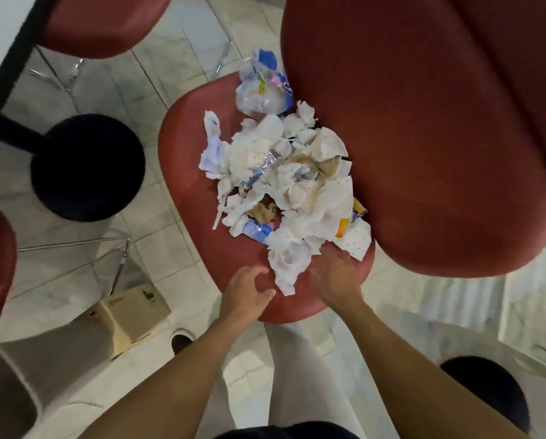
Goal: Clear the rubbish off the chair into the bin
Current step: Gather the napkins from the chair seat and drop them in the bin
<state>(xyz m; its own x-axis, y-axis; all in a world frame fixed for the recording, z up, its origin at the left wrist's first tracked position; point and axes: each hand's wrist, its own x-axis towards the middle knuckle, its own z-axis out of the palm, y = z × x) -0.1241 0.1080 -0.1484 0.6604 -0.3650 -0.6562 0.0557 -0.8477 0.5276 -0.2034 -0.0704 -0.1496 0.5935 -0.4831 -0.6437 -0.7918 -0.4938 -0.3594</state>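
A heap of rubbish point(281, 172) lies on the red chair seat point(186, 160): crumpled white tissues, dotted napkins, a silver wrapper, brown paper and a clear plastic bag point(262, 87) at the far end. My left hand point(249, 293) hovers over the seat's near edge with fingers loosely spread, holding nothing. My right hand point(335, 277) reaches in beside it, its fingertips at the nearest crumpled tissue point(287, 264). The white bin point(9, 391) stands at the bottom left on the floor.
The chair's red backrest point(423, 122) rises on the right. A black round table base point(88, 166) stands to the left, with other red chairs point(100, 23) around it. A cardboard box point(132, 315) sits on the tiled floor near my foot.
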